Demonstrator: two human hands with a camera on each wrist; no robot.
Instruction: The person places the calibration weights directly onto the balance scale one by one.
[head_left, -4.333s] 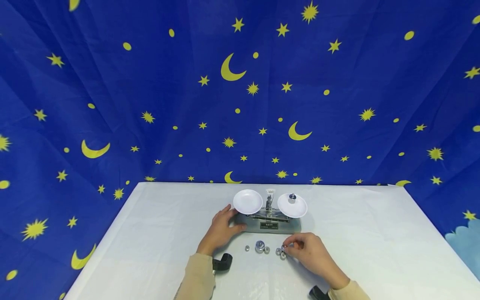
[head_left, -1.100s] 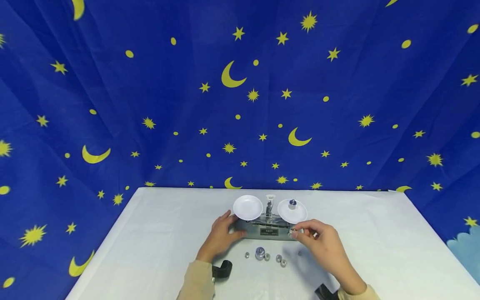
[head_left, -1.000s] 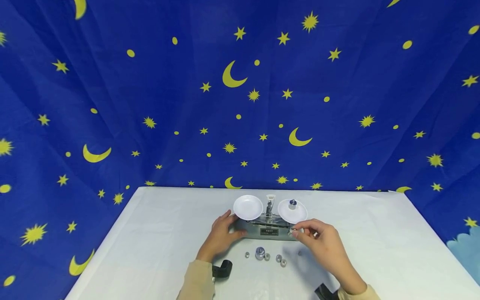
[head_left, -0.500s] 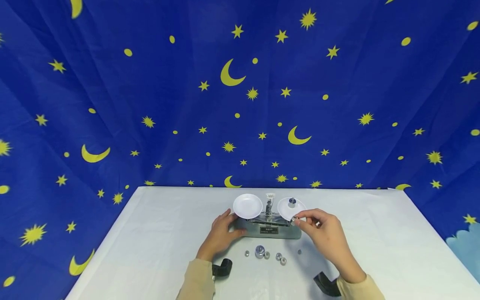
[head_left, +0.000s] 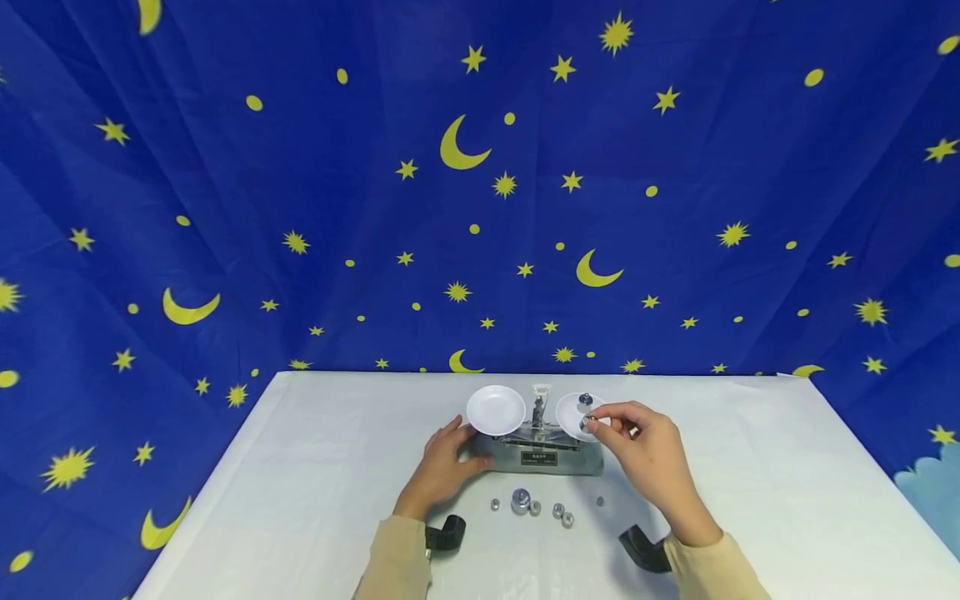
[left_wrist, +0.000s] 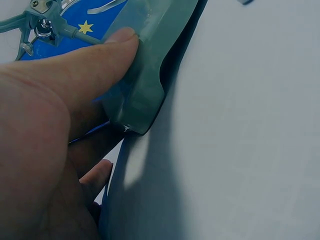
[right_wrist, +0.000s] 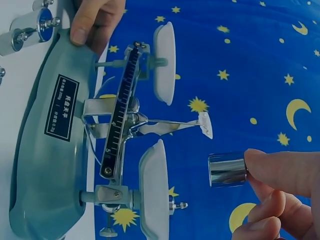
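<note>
A balance scale [head_left: 506, 457] with a grey-green base stands on the table. My left hand [head_left: 444, 468] grips the left end of its base, thumb on the front and fingers round the end; the left wrist view shows the thumb [left_wrist: 112, 52] lying on the base. With thumb and fingertips my right hand [head_left: 649, 457] pinches a small shiny metal weight [right_wrist: 227, 170], held over the right pan [head_left: 568, 423]. Another knobbed weight [head_left: 585, 403] sits on that pan. The left pan [head_left: 496, 410] holds nothing. In the right wrist view the pinched weight hangs above pan height.
In front of the scale several metal weights stand on the white tabletop [head_left: 750, 467], the largest weight [head_left: 521, 502] left of centre and a tiny one [head_left: 600, 502] to the right. A blue star-patterned cloth [head_left: 480, 208] hangs behind and beside the table.
My right hand took the weight from the group on the table and raised it past the scale's front to over the right pan. My left hand has stayed on the base.
</note>
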